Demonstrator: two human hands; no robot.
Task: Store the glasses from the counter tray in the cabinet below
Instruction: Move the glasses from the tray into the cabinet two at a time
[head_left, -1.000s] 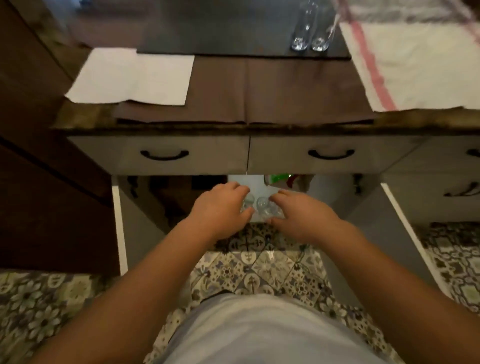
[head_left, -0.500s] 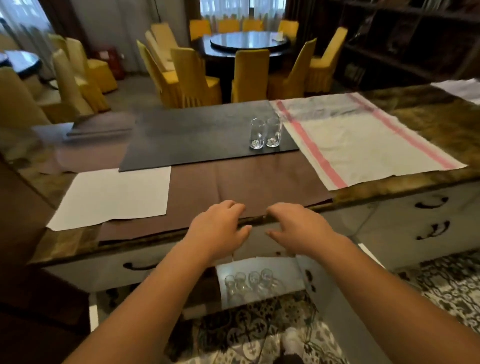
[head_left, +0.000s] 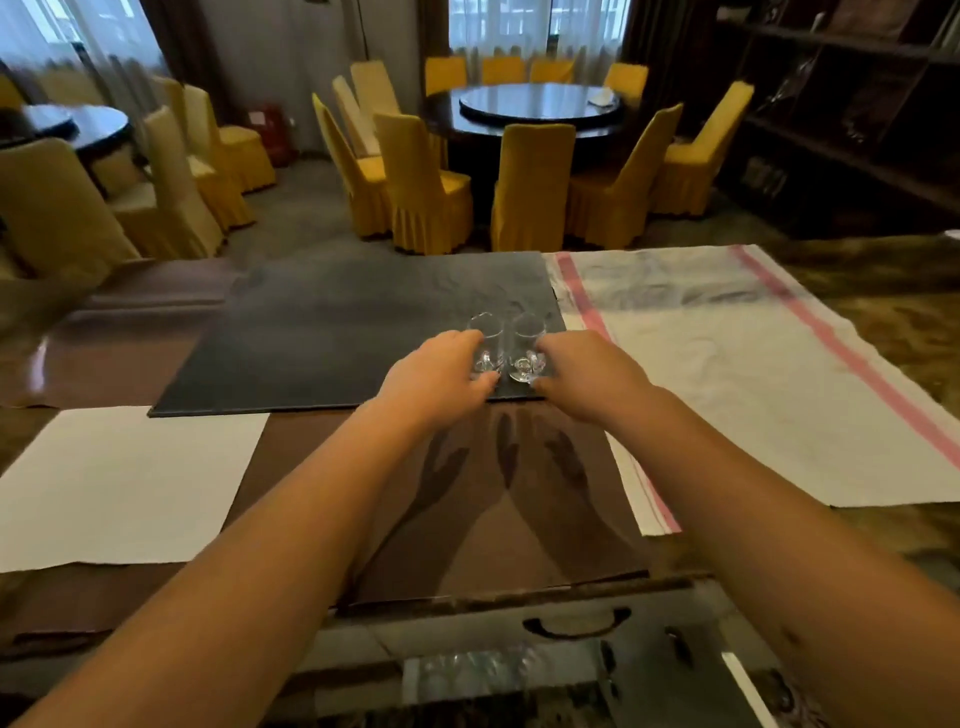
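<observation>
**Glasses on the tray, a hand at each one**

Glasses are standing side by side, upright, near the right front corner of the dark tray (head_left: 322, 332) on the desk (head_left: 883, 291). The left glass (head_left: 485, 340) and the right glass (head_left: 527, 338) are almost touching each other. The left hand (head_left: 441, 376) is reaching in from the left, its fingers curling round the outer side of the left glass, thumb lying low by the base. The right hand (head_left: 587, 374) is mirroring it, fingers wrapping the outer side of the right glass. Each grip is narrow and is closing on its own glass; both bases are sitting on the tray.

The fingertips are passing behind the clear walls, so how fully they are meeting the glass is hard to make out. The glass rims are faint against the dark tray.

A brown cloth (head_left: 467, 493) is lying under the tray's front edge, with a white sheet (head_left: 119, 483) to the left and a pink-striped towel (head_left: 753, 374) to the right. Below the desk edge a drawer handle (head_left: 574, 626) is showing, and under it the open cabinet (head_left: 493, 675), where more glassware is appearing only as a blurred patch, cut off by the picture's bottom edge.
</observation>
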